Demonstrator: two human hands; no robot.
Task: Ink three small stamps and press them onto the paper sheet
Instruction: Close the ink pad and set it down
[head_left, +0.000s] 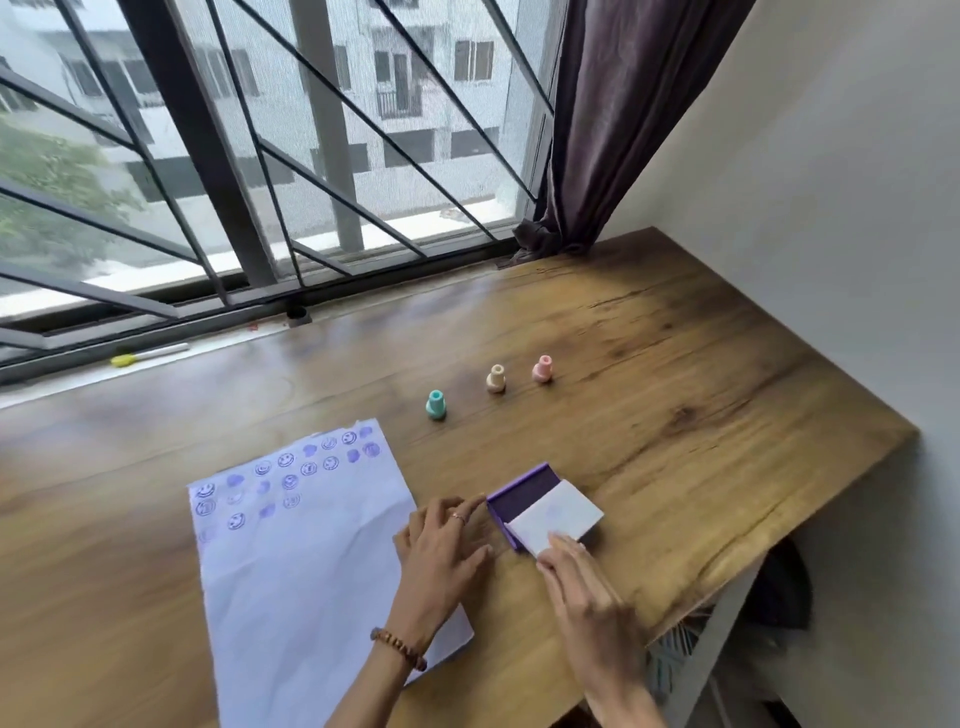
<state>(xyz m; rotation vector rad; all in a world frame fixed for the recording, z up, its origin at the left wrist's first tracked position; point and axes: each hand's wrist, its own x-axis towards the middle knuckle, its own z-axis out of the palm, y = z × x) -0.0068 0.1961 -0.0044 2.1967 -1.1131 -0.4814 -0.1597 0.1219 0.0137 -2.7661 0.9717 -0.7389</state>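
Wooden counter (649, 364): both hands on ink pad (545, 506), left hand (441, 540) steadying, right hand (576, 577) gripping lid; three stamps (496, 378) untouched beyond it, paper sheet (322, 561) already part-stamped.

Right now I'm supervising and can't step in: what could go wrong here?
1. The right hand is sliding the ink pad lid; fingers may touch purple ink and smear the paper sheet.
2. The left hand rests on the sheet's edge, so a push could shift it.

3 stamps: teal (436, 405), cream (496, 379), pink (543, 369). 1 ink pad (544, 506). 1 paper sheet (311, 561). 1 pen (150, 355). 2 hands: left (441, 551), right (587, 587).
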